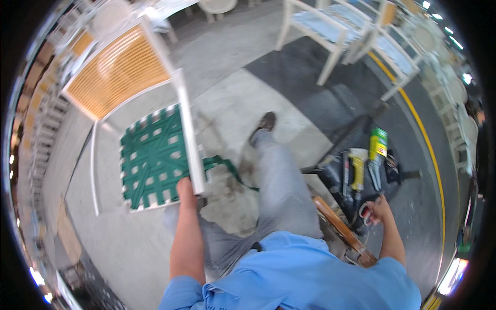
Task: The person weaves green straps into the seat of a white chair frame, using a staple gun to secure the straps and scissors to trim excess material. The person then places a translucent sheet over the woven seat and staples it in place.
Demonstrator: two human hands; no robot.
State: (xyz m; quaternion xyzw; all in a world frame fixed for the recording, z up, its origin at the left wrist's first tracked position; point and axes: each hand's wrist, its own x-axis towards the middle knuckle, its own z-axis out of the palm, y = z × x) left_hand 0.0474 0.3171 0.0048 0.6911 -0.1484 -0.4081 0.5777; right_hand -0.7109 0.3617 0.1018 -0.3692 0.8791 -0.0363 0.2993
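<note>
The left hand [185,187] is touching the webbing [155,155], grip unclear; the right hand [381,208] is holding a looped tool [364,212]. The strap [231,166], trailing right, could be snagging the leg [283,175].

white-framed chair [192,137] with a tan, ribbed back panel [124,71] and a seat of woven green webbing [153,155].
the panel rises at the far end, the seat nearer; how the legs stand cannot be told. green bands cross in a lattice, some slanting, with small pale gaps between. a loose green strap [227,164] trails rightward from the seat's right side. well right of the chair, a white-and-red looped handle [365,212] shows, its tool type too blurred to tell.
</note>
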